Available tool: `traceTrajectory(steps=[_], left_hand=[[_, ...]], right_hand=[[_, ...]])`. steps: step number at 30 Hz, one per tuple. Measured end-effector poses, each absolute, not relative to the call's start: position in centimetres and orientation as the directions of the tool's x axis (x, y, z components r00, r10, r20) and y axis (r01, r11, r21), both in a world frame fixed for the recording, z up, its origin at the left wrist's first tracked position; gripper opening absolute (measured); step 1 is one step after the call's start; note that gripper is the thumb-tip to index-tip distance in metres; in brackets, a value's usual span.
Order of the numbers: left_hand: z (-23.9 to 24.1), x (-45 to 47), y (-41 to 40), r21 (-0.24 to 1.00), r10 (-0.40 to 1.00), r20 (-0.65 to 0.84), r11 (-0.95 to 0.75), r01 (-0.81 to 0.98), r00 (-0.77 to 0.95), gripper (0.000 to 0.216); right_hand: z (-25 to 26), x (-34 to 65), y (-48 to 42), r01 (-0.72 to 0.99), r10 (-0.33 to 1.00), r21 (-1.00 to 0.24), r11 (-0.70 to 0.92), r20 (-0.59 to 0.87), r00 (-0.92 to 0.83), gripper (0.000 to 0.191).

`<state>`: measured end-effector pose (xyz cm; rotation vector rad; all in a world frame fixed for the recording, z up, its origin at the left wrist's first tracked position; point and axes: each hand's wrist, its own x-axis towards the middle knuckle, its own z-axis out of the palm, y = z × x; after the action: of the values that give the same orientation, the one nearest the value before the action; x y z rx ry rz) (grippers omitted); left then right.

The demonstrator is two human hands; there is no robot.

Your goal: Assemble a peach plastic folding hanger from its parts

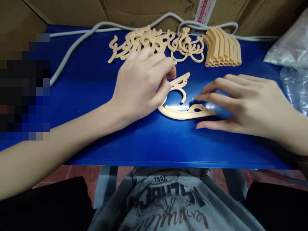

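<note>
My left hand rests on the blue table, its thumb and fingers pinched on a peach plastic hook piece. Just in front of it lies a curved peach plastic piece flat on the table. My right hand hovers to the right of that piece with its fingers spread and stretched toward it, fingertips touching or almost touching its right end.
A loose heap of peach hook pieces lies at the back of the table, beside a neat stack of curved peach pieces. A grey cable runs along the back. Clear plastic bags sit at right, cardboard boxes behind.
</note>
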<state>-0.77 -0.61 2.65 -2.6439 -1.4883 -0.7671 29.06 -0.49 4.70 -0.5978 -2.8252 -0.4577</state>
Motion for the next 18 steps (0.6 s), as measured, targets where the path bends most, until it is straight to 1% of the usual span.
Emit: traceTrajectory(steps=[1,2,5,10,13,15,18], left_hand=[[2.6,-0.8,-0.6,0.207,0.801,0.43,-0.537,0.818,0.417,0.027],[2.5,-0.9,-0.5,0.192,0.799,0.431,-0.536,0.822,0.419,0.028],[2.1,-1.1,-0.3,0.186,0.788,0.416,-0.562,0.806,0.453,0.03],[1.3,-1.2,0.2,0.245,0.791,0.337,-0.597,0.763,0.51,0.034],[1.0,-1.3,0.3,0.292,0.784,0.336,-0.614,0.733,0.522,0.034],[0.9,-1.4,0.4,0.333,0.783,0.332,-0.619,0.712,0.526,0.032],[0.8,-1.4,0.5,0.377,0.789,0.315,-0.614,0.693,0.527,0.031]], right_hand=[[4.6,29.1,-0.4,0.431,0.371,0.247,0.868,0.255,-0.893,0.06],[4.4,29.1,-0.3,0.431,0.378,0.231,0.872,0.241,-0.894,0.06],[4.2,28.9,-0.2,0.405,0.359,0.191,0.894,0.234,-0.903,0.049],[4.4,28.6,-0.2,0.361,0.317,0.157,0.919,0.249,-0.915,0.043],[4.4,28.4,-0.1,0.312,0.264,0.157,0.937,0.267,-0.927,0.032],[4.3,28.3,-0.2,0.309,0.261,0.155,0.938,0.269,-0.927,0.029],[3.9,28.3,-0.2,0.342,0.297,0.137,0.93,0.269,-0.916,0.031]])
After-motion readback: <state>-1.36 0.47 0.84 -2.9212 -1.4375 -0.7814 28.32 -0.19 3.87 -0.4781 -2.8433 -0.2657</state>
